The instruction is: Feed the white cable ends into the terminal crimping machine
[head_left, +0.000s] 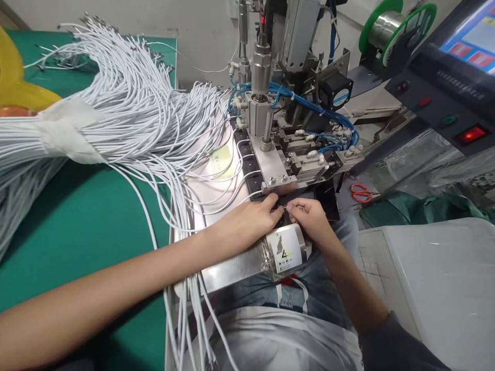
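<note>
My left hand (257, 219) is at the front of the machine's metal clamp plate (273, 167), thumb and fingers closed together. What they hold, if anything, is hidden. Close on its right, my right hand (311, 217) pinches something tiny between thumb and fingertips, too small to name. Several white cables (228, 198) run from the left into black slotted holders (253, 167) along the machine's edge. Just below my hands sits a rounded metal part with a white label (286, 250).
A large tied bundle of white cables (127, 113) covers much of the green table (127, 221). Blue air tubes (309, 103) cross the machine. At right are a control box (444, 98), a wire spool (386, 36), red-handled scissors (361, 193) and a white bin (441, 268).
</note>
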Motion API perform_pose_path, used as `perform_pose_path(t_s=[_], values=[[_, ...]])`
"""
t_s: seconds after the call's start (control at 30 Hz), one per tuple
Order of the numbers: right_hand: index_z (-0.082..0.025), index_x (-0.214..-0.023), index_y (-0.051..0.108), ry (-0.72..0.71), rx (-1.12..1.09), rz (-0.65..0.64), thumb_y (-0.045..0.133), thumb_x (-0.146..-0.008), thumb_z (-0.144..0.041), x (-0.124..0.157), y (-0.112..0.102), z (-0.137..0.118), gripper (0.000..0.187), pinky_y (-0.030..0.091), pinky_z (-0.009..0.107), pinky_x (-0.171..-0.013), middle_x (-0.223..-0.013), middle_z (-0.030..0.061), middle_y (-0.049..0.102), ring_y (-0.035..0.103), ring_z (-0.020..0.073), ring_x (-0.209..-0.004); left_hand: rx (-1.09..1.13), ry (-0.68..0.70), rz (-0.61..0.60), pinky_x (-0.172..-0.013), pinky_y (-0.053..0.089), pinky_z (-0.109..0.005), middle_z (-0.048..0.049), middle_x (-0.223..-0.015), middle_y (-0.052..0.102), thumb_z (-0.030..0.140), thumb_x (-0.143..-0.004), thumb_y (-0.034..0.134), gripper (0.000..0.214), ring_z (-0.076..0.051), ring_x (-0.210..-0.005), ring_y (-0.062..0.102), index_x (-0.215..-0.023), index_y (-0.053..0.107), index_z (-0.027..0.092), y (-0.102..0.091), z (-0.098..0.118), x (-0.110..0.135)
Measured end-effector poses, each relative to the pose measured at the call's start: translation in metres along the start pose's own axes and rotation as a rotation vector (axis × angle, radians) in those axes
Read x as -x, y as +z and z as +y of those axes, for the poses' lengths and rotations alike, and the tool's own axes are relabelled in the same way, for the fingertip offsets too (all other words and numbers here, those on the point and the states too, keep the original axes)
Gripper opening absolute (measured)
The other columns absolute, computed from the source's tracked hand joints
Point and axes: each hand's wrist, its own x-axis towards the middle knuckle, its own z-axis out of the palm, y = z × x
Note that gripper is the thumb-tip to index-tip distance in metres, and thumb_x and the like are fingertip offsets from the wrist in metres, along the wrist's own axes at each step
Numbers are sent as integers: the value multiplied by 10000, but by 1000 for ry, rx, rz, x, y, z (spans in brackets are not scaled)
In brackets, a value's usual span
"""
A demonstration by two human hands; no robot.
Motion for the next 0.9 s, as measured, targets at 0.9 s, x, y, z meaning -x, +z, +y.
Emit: perform_pose_path(t_s=[0.9], values=[[-190, -593, 421, -245, 230, 208, 448, -830, -250, 12, -2, 3, 246, 279, 227, -493, -558, -55, 373, 336, 86, -508, -133, -259, -107, -407, 306, -263, -65, -696, 588, 4, -709, 488, 164, -219, -556, 611, -681, 596, 124, -30, 18, 11]])
